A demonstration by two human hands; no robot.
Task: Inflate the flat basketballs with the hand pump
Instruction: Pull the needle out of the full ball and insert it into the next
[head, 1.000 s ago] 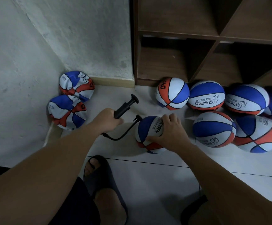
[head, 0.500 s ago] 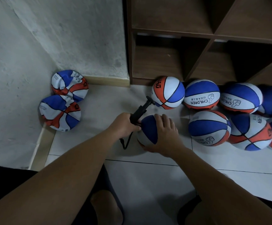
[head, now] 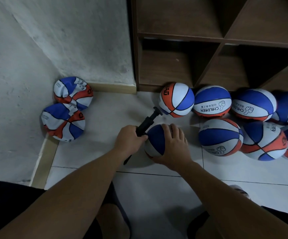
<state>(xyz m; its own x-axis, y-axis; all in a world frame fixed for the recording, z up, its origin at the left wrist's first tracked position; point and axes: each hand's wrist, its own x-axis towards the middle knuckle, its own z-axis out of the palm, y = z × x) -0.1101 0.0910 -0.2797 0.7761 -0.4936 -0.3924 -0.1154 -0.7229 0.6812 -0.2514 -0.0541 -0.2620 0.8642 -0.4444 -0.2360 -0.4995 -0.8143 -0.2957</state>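
The person crouches over a tiled floor with one ball between the hands, just in front of the shelf. The left hand is clenched around the barrel of the pump, whose handle points up and away toward the round balls lined along the shelf foot; a short length of hose shows below the wrist. The right hand lies over the top and right side of the ball, fingers spread and curved onto its skin, pressing it to the floor rather than pinching it. The step looks to be seating the needle in the valve or getting set to pump, though neither needle nor valve can be seen. To do it well, the right hand should keep the ball from rolling and hold the valve turned toward the pump, so the hose is not kinked or pulled sideways. The needle should go in straight; a slanted push could bend it or hurt the valve. The pump needs a firm hold on the barrel while the other hand works the handle in full, even strokes. Two crumpled flat balls wait in the corner by the wall, well apart from this one.
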